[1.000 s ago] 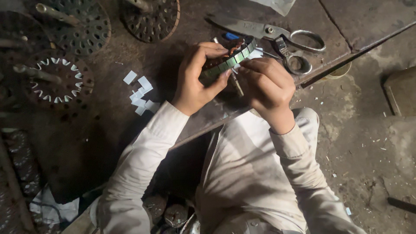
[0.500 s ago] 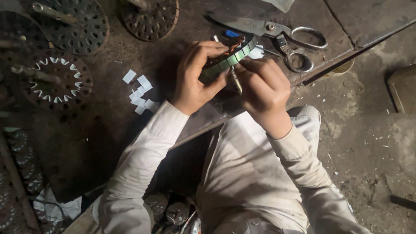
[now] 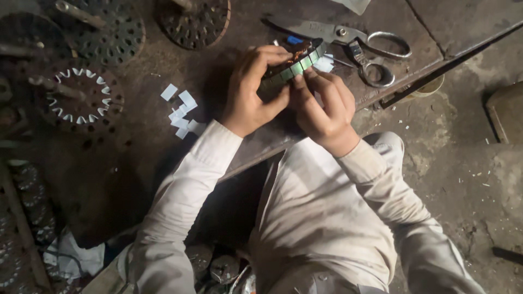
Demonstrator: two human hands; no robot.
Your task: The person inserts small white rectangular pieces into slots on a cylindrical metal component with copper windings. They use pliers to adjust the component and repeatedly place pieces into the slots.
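Note:
My left hand (image 3: 251, 92) and my right hand (image 3: 321, 106) together grip a round motor stator (image 3: 297, 64) with a green-banded rim and copper windings, held tilted over the dark workbench (image 3: 229, 152). The left hand wraps its near left side. Fingers of the right hand press on the rim from the right. A small pile of white paper slips (image 3: 182, 111) lies on the bench to the left of my left wrist. Large metal scissors (image 3: 348, 38) lie just beyond the stator.
Several round perforated stator discs sit on the bench at the far left, one (image 3: 81, 98) fitted with white slips. Another disc (image 3: 193, 19) lies at the top. The bench edge (image 3: 436, 60) runs diagonally at right, with dusty concrete floor (image 3: 463, 163) beyond.
The stator and both hands have stayed in place; the right fingers shifted slightly along the rim. The thin stick-like piece seen under the stator earlier is hidden now.

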